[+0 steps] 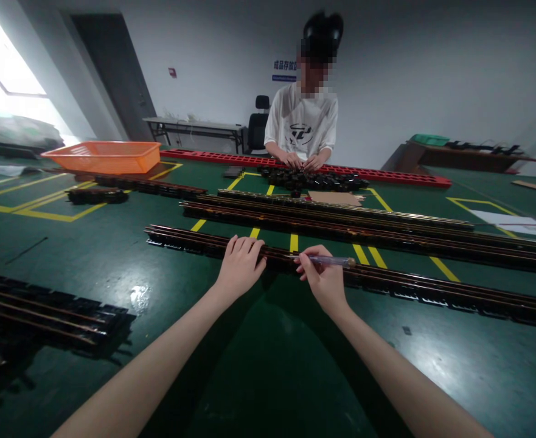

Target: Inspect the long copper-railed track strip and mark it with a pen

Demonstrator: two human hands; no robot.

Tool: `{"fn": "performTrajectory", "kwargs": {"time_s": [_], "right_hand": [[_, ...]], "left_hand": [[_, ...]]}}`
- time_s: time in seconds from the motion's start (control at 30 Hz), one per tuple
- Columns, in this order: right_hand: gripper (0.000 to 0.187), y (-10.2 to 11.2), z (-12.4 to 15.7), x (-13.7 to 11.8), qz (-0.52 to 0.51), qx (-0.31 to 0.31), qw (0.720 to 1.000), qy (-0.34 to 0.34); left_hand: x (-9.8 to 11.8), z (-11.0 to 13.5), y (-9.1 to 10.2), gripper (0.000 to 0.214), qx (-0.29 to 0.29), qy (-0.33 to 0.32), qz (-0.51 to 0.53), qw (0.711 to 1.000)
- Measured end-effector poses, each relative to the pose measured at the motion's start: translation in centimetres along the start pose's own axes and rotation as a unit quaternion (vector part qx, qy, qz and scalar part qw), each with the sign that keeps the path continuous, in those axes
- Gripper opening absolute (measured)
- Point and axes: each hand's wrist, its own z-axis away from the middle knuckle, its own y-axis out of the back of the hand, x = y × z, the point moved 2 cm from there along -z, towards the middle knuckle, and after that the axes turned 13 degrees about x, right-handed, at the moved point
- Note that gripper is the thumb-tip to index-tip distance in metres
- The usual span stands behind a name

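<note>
A long black strip with copper-coloured rods along its top [409, 285] lies across the table in front of me. My left hand [241, 264] presses down on it, fingers bent over the far side and thumb at the near side. Just to the right, my right hand [325, 280] grips a screwdriver [334, 261] with a clear purplish handle. It lies nearly level, its tip pointing left at the strip between my hands; whether the tip touches is too small to tell. Beyond lie more rodded black strips [295, 218], side by side.
Across the green table [268, 365], a co-worker [302, 121] handles a pile of small black parts [317, 181] by a red slotted rail [222, 159]. An orange basket [107, 159] stands far left. More black strips [44, 310] lie near left; cardboard [334, 198] lies mid-table.
</note>
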Motion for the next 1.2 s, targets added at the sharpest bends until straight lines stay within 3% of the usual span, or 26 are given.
{"fn": "performTrajectory", "kwargs": {"time_s": [1.2], "right_hand": [[0.018,0.37,-0.03,-0.24,0.014,0.045,0.999,0.013]], "left_hand": [[0.28,0.02,0.58,0.038,-0.003,0.002,-0.032,0.999]]}}
